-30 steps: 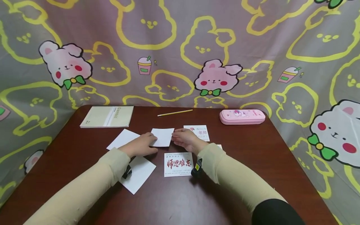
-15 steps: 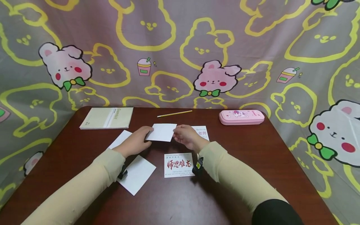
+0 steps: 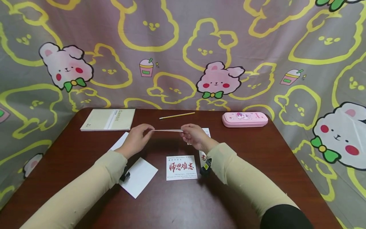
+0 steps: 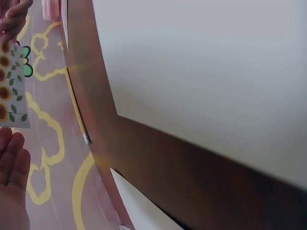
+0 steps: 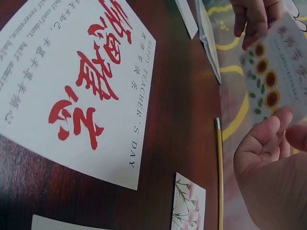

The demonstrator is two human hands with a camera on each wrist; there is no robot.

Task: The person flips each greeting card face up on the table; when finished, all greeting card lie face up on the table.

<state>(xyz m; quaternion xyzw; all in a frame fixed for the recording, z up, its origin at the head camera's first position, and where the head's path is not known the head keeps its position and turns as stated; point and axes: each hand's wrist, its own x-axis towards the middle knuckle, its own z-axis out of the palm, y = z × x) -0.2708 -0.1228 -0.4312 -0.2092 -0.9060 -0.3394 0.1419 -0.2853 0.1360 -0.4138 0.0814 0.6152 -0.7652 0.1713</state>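
A greeting card is held up above the table, nearly edge-on in the head view. My left hand pinches its left edge, and my right hand pinches the right edge between thumb and fingers. Both wrist views show its underside: a row of sunflowers on the card, with red lettering beside them on the card. Below, a card with large red characters lies flat. Beneath my left forearm is a blank white card; another white card is partly hidden by that hand.
Near my right wrist, two more cards lie partly covered; one shows pink flowers in the right wrist view. Along the back are a notebook, a yellow pencil and a pink pencil case. A patterned curtain hangs behind the table.
Both hands have lifted the card off the table and tilted it, so its blank white face has turned to nearly edge-on. The right hand has shifted slightly right, uncovering part of a card beneath it.
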